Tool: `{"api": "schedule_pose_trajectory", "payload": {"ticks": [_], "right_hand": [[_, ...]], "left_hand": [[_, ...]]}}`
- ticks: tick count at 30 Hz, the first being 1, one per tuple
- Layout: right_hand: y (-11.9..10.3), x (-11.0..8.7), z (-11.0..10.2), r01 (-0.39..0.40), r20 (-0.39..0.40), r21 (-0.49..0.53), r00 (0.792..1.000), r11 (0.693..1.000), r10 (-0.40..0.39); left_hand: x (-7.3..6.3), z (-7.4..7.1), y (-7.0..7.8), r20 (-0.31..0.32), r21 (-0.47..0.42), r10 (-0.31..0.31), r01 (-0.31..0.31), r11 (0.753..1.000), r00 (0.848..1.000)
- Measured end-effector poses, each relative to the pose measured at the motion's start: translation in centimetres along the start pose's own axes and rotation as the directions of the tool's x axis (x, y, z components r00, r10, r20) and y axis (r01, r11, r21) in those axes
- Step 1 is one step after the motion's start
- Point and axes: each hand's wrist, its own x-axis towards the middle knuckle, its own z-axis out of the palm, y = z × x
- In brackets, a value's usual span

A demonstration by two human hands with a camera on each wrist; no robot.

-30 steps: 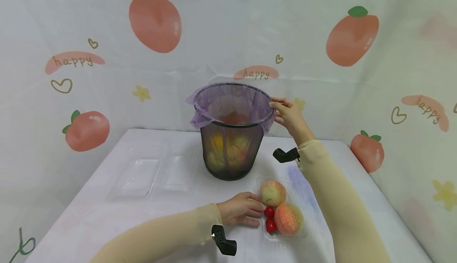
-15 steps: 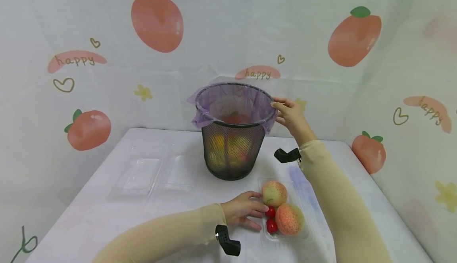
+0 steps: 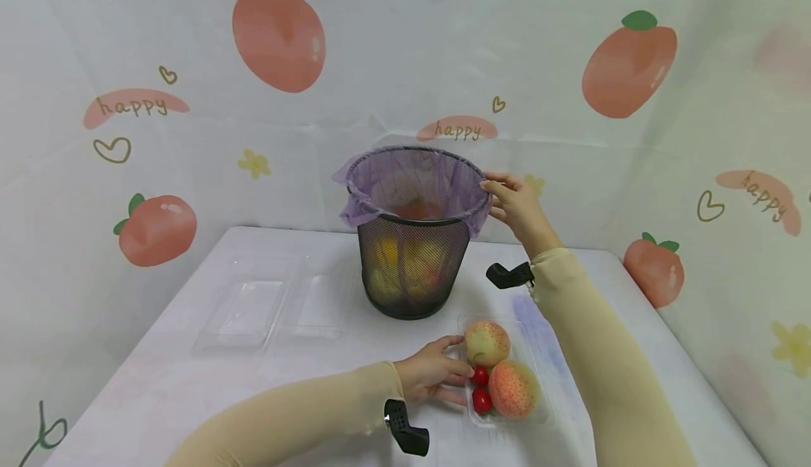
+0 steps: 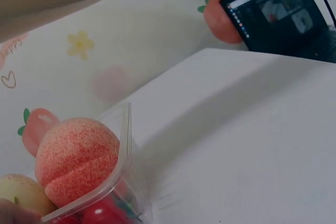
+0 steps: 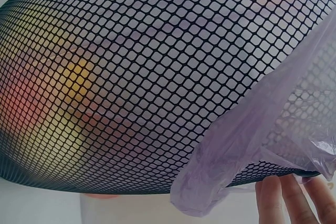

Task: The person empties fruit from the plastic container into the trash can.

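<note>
In the head view, a black mesh wastebasket (image 3: 405,308) lined with a purple plastic bag (image 3: 357,210) stands upright at the middle of the table. My right hand (image 3: 519,206) pinches its right rim over the bag, thumb on top and fingers outside. Yellow and reddish fruit shows through the mesh. Closer in, a clear plastic tray (image 3: 524,351) holds a pale peach (image 3: 486,344), a redder peach (image 3: 514,389) and two cherry tomatoes (image 3: 481,401). My left hand (image 3: 434,374) lies at the tray's left side, fingers extended, fingertips right by the tomatoes.
Two transparent plastic trays, one at far left (image 3: 237,312) and one beside it (image 3: 317,305), lie left of the wastebasket. A fruit-printed cloth (image 3: 538,30) hangs behind the table. In the left wrist view, a laptop (image 4: 278,19) appears at upper right.
My left hand has edged slightly right toward the tray with the peaches. The right hand keeps its grip on the wastebasket rim, and the fruit has not moved.
</note>
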Motion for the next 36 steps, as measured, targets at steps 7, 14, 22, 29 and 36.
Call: {"api": "schedule_pose_trajectory", "payload": {"ticks": [7,14,22,29,36], "right_hand": [[-0.1,-0.1,-0.1,-0.001,0.004,0.004,1.0,1.0,0.001],[-0.1,-0.1,0.0,0.001,-0.001,0.005,1.0,1.0,-0.001],[0.0,0.0,0.0,0.003,-0.003,-0.001,1.0,1.0,-0.003],[-0.1,-0.1,0.1,0.005,-0.006,-0.004,1.0,1.0,-0.005],[0.2,0.0,0.0,0.026,0.004,0.004,1.0,1.0,-0.026]], "left_hand": [[0.1,0.2,0.1,-0.023,0.004,0.002,-0.002,1.0,1.0],[-0.3,0.2,0.1,-0.044,0.046,0.034,-0.032,0.998,0.998],[-1.2,-0.4,0.0,-0.037,0.065,0.034,-0.032,0.997,0.999],[-2.2,-1.6,0.4,-0.037,0.096,0.062,-0.059,0.994,0.997],[-3.1,-3.1,0.7,-0.024,0.092,0.089,-0.087,0.992,0.996]]}}
